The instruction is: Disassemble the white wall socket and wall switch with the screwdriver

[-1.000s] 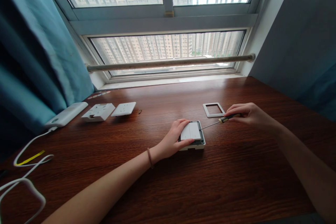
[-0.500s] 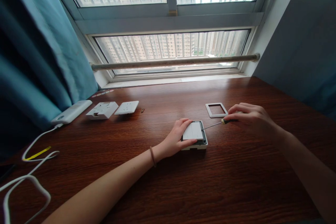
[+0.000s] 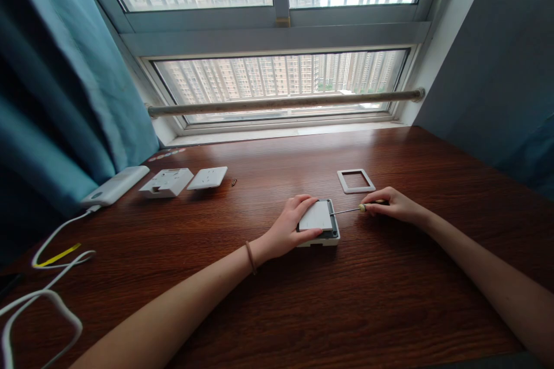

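A white wall switch (image 3: 315,217) with a dark inner frame sits on a white mounting box on the table. My left hand (image 3: 289,227) is closed around its left part, thumb along the near edge and fingers over the far edge. My right hand (image 3: 395,206) grips the handle of a screwdriver (image 3: 346,211), pinched between thumb and fingers. The thin shaft points left, and its tip meets the right edge of the switch plate. Whether the tip is under the plate is too small to tell. Just beyond the screwdriver lies a white square frame (image 3: 341,180).
A white mounting box (image 3: 167,183), a white socket panel (image 3: 208,177) and small screws (image 3: 234,182) lie at the back left. Beside the blue curtain (image 3: 86,57) rests a white power strip (image 3: 116,185) with its cable (image 3: 47,288) running forward. A metal rail (image 3: 285,104) crosses the window.
My right hand has come lower and a little left, with its grip on the screwdriver changed and the shaft lying flatter. My left hand keeps its hold on the switch.
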The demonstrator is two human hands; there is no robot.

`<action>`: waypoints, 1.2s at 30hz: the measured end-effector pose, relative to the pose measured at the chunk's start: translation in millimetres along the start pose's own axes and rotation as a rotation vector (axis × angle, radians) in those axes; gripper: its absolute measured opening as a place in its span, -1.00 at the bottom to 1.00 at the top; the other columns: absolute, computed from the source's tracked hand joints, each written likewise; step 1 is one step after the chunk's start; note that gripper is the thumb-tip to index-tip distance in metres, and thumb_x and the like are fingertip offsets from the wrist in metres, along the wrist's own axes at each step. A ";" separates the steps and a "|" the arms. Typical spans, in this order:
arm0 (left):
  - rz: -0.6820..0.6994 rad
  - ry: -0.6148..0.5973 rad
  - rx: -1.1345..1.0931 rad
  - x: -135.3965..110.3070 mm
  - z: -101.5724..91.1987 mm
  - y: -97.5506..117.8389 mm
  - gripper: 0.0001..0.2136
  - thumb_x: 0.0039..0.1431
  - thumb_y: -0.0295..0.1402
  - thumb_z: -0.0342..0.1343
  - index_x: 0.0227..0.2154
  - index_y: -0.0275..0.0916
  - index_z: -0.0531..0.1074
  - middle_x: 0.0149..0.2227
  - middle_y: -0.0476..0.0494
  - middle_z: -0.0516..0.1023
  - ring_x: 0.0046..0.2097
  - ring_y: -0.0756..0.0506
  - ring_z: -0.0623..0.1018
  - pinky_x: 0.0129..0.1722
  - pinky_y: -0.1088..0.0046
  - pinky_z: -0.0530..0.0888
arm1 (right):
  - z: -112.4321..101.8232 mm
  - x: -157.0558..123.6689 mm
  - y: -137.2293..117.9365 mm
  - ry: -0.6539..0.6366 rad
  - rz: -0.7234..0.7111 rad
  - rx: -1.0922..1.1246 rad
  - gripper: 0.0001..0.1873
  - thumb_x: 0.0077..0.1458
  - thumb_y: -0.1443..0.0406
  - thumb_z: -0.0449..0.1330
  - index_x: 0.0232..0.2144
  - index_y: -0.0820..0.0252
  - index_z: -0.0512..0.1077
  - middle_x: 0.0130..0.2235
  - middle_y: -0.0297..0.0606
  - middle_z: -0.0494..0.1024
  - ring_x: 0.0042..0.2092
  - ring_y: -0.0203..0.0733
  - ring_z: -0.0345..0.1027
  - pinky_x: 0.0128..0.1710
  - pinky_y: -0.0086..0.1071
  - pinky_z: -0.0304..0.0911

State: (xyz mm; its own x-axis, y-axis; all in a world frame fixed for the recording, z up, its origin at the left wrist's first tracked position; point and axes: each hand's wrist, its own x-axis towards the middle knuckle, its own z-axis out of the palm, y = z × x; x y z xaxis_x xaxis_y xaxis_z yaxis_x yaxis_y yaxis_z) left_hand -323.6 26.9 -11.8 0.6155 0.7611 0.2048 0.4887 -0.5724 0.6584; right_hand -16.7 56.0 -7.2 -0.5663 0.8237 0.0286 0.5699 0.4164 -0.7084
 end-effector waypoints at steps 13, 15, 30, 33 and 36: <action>0.009 0.036 -0.014 -1.3 0.2 -3.0 -0.43 0.05 -0.11 0.08 0.11 -0.17 0.15 0.10 -0.24 0.15 0.14 -0.19 0.17 0.18 0.21 0.11 | -3.9 -8.8 -17.8 0.239 -0.178 -0.378 -0.77 0.05 0.18 0.13 -0.29 0.13 0.50 -0.30 -0.23 0.55 -0.30 -0.19 0.38 -0.30 -0.39 0.20; 0.003 0.037 -0.017 -1.6 -0.7 -2.0 -0.44 0.05 -0.11 0.08 0.10 -0.17 0.16 0.10 -0.23 0.15 0.14 -0.20 0.17 0.17 0.20 0.11 | 0.9 -5.9 -9.3 0.172 -0.108 -0.257 -0.72 0.05 0.14 0.11 -0.30 0.19 0.50 -0.32 -0.22 0.56 -0.32 -0.19 0.39 -0.33 -0.41 0.20; -0.045 0.101 -0.112 -3.9 -4.2 -3.1 -0.50 0.09 -0.14 0.05 0.08 -0.18 0.18 0.10 -0.21 0.15 0.15 -0.20 0.16 0.19 0.21 0.08 | 16.8 0.6 -2.0 0.054 -0.023 -0.018 -0.60 0.13 0.08 -0.02 -0.48 0.26 0.42 -0.57 -0.35 0.35 -0.49 -0.32 0.20 -0.45 -0.46 0.10; -0.047 0.121 -0.147 -5.4 -4.4 -3.5 -0.49 0.10 -0.14 0.04 0.09 -0.19 0.17 0.09 -0.21 0.14 0.15 -0.20 0.17 0.19 0.21 0.08 | 25.5 1.0 -12.1 0.066 -0.035 0.010 -0.59 0.15 0.09 -0.05 -0.52 0.26 0.37 -0.58 -0.36 0.32 -0.51 -0.34 0.16 -0.48 -0.47 0.08; 0.018 0.072 -0.162 -6.8 -3.8 -1.2 -0.44 0.05 -0.15 0.10 0.11 -0.20 0.15 0.09 -0.23 0.13 0.15 -0.20 0.16 0.19 0.24 0.09 | 38.3 2.3 -28.8 0.021 -0.085 0.060 -0.59 0.16 0.10 -0.06 -0.50 0.26 0.38 -0.59 -0.36 0.32 -0.52 -0.35 0.15 -0.50 -0.50 0.08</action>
State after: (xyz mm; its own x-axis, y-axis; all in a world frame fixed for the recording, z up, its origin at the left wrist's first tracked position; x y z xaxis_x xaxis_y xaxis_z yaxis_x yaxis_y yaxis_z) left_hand -330.8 23.5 -11.2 0.5745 0.7744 0.2652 0.3681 -0.5338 0.7613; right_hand -57.2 31.1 -13.8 -0.5978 0.7947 0.1049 0.4836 0.4619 -0.7435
